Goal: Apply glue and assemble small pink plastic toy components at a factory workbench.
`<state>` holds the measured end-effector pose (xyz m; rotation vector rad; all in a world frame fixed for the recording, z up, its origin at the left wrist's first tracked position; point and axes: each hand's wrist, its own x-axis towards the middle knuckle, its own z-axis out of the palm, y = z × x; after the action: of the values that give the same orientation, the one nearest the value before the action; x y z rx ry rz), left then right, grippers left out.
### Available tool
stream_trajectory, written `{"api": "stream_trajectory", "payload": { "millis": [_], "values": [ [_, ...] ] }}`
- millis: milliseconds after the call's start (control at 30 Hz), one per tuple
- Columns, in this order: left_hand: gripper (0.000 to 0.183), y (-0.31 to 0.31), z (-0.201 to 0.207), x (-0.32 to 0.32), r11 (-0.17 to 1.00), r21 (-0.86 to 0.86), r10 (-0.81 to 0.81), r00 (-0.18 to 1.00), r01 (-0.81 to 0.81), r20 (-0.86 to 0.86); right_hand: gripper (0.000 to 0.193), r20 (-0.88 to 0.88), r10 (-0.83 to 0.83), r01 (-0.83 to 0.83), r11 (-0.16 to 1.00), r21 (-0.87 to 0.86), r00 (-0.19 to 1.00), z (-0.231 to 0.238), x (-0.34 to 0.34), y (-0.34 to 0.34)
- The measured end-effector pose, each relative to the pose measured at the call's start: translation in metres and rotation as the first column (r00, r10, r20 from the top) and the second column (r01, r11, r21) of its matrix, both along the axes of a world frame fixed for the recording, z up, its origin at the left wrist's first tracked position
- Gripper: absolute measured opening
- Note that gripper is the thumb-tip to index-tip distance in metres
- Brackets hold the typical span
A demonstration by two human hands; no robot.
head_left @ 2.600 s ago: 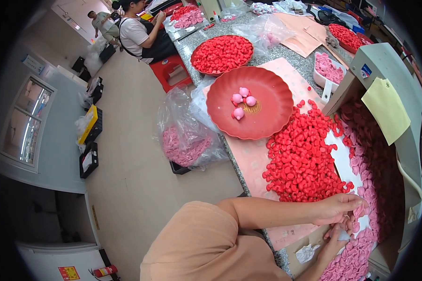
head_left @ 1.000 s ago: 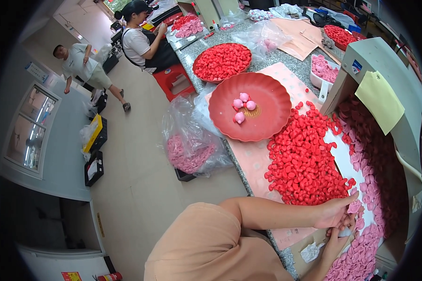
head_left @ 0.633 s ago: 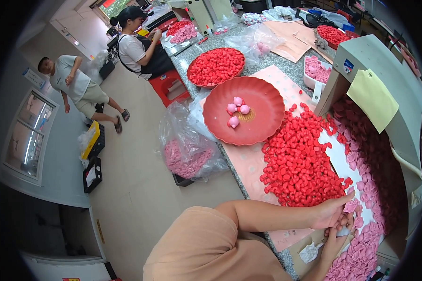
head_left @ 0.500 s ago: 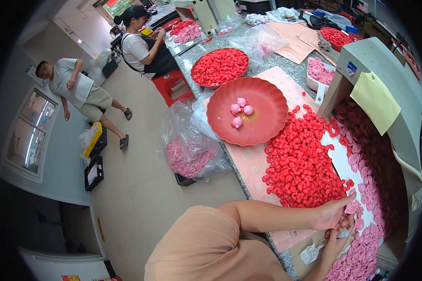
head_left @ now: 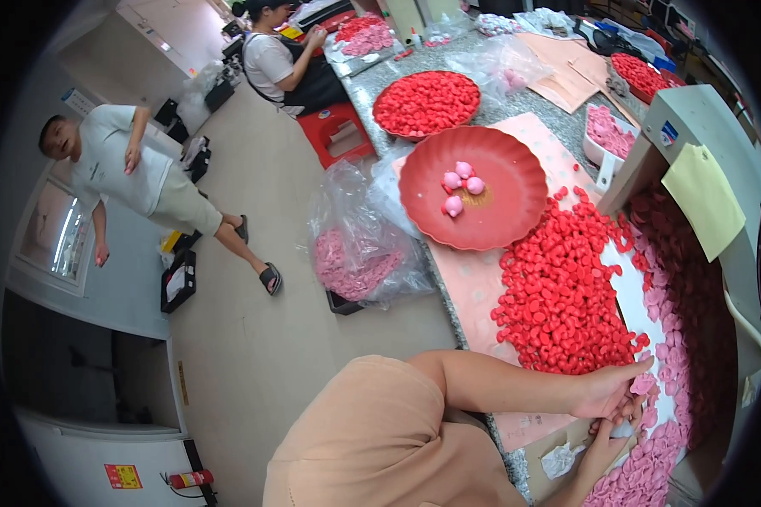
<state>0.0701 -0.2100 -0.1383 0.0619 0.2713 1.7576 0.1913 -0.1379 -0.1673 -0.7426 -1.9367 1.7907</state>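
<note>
My left hand (head_left: 604, 390) is at the right edge of the heap of red rounded pieces (head_left: 558, 296), thumb stretched out and fingers curled. A small pink moulded piece (head_left: 643, 384) is held at its fingers. Just below, my right hand (head_left: 602, 444) meets the left one, its fingers closed round something small and whitish (head_left: 622, 430) that I cannot make out. Many flat pink pieces (head_left: 638, 473) lie along the right of both hands. A crumpled white tissue (head_left: 558, 460) rests beside my right wrist.
A red scalloped dish (head_left: 516, 194) holds several pink round pieces with red bits. Behind it stands a bowl of red pieces (head_left: 427, 101). A grey-green machine housing (head_left: 702, 127) rises at right. One co-worker (head_left: 283, 68) sits at the bench; another person (head_left: 144, 169) walks on the floor.
The whole view has shifted, so the bench appears farther right. The walking person has come nearer. My hands stay together with the pink piece in the left.
</note>
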Motion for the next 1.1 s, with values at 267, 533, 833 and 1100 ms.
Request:
{"api": "stream_trajectory", "payload": {
  "millis": [267,533,833,1100],
  "values": [
    [0.052,-0.015,0.003,-0.004,0.999,-0.039,0.028,1.0,-0.028,-0.006,0.056,-0.042,0.004,-0.011,0.988,-0.155,0.999,0.007,-0.008,-0.017],
    [0.058,-0.001,-0.005,-0.001,0.98,0.157,-0.126,0.992,0.124,0.002,0.039,0.21,-0.079,0.085,0.996,-0.024,0.974,0.015,0.009,-0.002],
    [0.042,-0.018,0.012,-0.015,0.994,0.095,-0.053,0.999,0.052,0.003,0.05,-0.038,0.101,-0.093,0.983,0.16,0.994,0.021,-0.011,0.001],
    [0.037,-0.008,0.008,-0.006,0.994,0.109,-0.021,0.996,0.031,-0.088,0.049,-0.052,0.085,-0.075,0.983,0.169,0.995,0.02,0.001,0.0]
  ]
}}
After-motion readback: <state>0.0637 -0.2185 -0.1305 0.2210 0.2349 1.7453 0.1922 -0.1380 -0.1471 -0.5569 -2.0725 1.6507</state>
